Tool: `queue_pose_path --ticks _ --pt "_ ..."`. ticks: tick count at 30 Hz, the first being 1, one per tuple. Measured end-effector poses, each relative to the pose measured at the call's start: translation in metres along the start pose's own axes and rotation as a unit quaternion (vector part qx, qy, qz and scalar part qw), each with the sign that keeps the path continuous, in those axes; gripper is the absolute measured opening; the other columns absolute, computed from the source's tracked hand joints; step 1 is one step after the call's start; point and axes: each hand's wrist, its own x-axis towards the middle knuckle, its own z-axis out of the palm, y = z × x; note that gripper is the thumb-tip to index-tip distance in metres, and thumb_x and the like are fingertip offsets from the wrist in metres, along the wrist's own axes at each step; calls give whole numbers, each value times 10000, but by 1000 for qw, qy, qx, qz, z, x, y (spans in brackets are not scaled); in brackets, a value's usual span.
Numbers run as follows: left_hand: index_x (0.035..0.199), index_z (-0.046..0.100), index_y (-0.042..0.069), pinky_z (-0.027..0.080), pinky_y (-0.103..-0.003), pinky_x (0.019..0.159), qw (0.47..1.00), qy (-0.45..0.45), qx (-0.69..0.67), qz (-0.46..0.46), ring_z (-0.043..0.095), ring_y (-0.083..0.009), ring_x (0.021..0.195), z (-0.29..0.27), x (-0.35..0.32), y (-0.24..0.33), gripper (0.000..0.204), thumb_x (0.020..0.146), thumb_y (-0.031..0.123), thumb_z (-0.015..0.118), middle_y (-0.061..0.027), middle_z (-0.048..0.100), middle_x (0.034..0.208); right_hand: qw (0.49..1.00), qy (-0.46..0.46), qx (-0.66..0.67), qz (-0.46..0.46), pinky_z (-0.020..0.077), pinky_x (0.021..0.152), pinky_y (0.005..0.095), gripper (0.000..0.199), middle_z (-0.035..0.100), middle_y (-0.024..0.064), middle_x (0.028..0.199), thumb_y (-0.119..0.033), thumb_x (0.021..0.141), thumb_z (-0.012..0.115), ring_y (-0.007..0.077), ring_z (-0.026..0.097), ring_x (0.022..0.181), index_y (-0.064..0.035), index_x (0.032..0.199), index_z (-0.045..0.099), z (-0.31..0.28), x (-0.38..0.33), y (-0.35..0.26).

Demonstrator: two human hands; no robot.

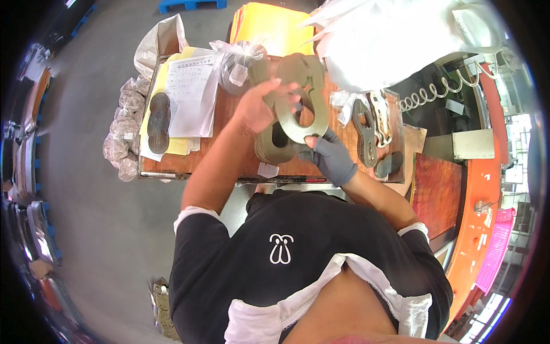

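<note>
My right hand (333, 158), in a grey glove with a bare thumb tip, pinches the near end of an olive shoe-sole-shaped piece (321, 106) with a large cutout. The piece is raised above the table. My left hand (259, 106), bare, reaches over the piece's left side; its fingers are stretched out and slightly blurred, and whether they touch it I cannot tell. Below and left of the held piece, a stack of similar olive pieces (268, 148) lies on the table, partly hidden by my left hand and forearm.
The red-brown table (229, 166) bears a dark sole (159, 123), written papers (189, 94), a clear plastic bag (238, 66), yellow sheets (272, 28) and sole-shaped templates (364, 132) on the right. Bagged bundles (123, 129) hang along its left side. A coiled hose (441, 89) stretches at right.
</note>
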Motion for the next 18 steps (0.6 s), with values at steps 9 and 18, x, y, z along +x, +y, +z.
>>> queue_pose_path --ticks 9,18 --pt "1249 455 28 476 -465 870 970 195 -11 -145 571 -303 1007 -11 -2 0 425 890 239 543 -158 542 1145 995 79 -5 53 503 781 349 395 599 58 1064 -145 815 629 191 594 920 -83 1185 505 13 7 14" --pt "1366 223 -33 368 -525 965 986 156 7 -52 430 -347 1198 14 -1 15 793 882 535 490 -226 381 1326 989 17 -144 -37 503 644 261 431 599 42 993 -337 830 595 121 589 759 -72 1159 509 11 52 -95"
